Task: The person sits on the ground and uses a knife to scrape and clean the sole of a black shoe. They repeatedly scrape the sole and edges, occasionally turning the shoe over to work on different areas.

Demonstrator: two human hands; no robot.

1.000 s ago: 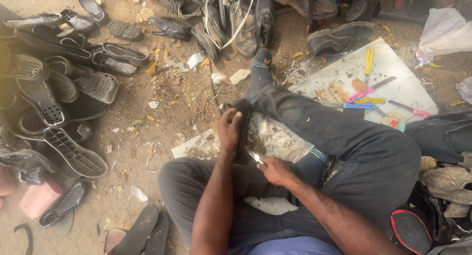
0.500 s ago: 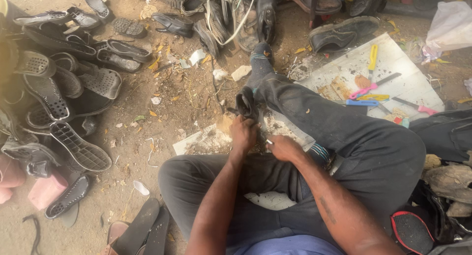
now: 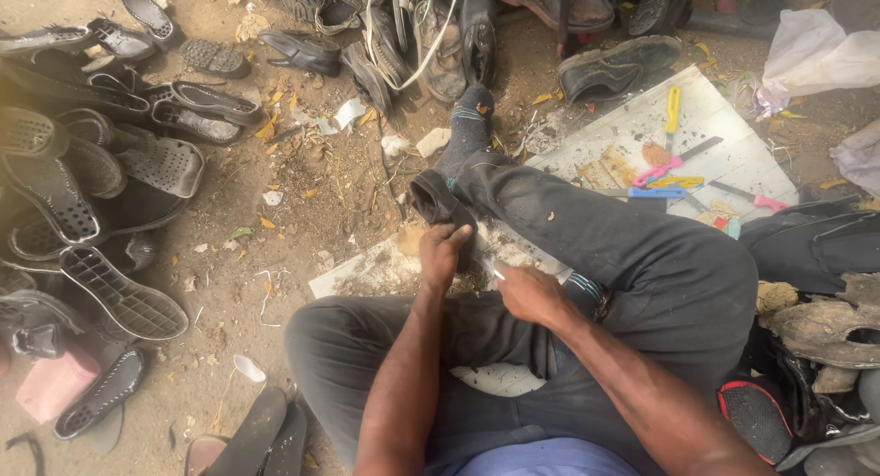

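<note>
**Hands at a dark shoe on a dusty repair patch**

The person sits on bare ground, one trousered leg stretched far toward a sock-clad foot. The left hand (image 3: 442, 252) is clenched around a dark shoe (image 3: 438, 199) that stands just left of the outstretched knee, over a dusty white board (image 3: 367, 276). The right hand (image 3: 527, 294) sits just right of it, fingers closed on a small pale blade (image 3: 498, 272) whose tip points toward the shoe; how much of the tool there is cannot be told.

Farther right lies a scuffed white slab (image 3: 724, 127), roughly rectangular, carrying a yellow-handled cutter (image 3: 672, 109), a pink-handled tool (image 3: 653, 173) and a blue one (image 3: 656, 193). At the far right edge a crumpled whitish plastic bag (image 3: 811, 59) rests on the dirt. A pink flat packet-like piece (image 3: 50, 384) lies near left, beside black soles (image 3: 119, 293). Worn shoes (image 3: 440, 36) are heaped along the far side and left.
</note>
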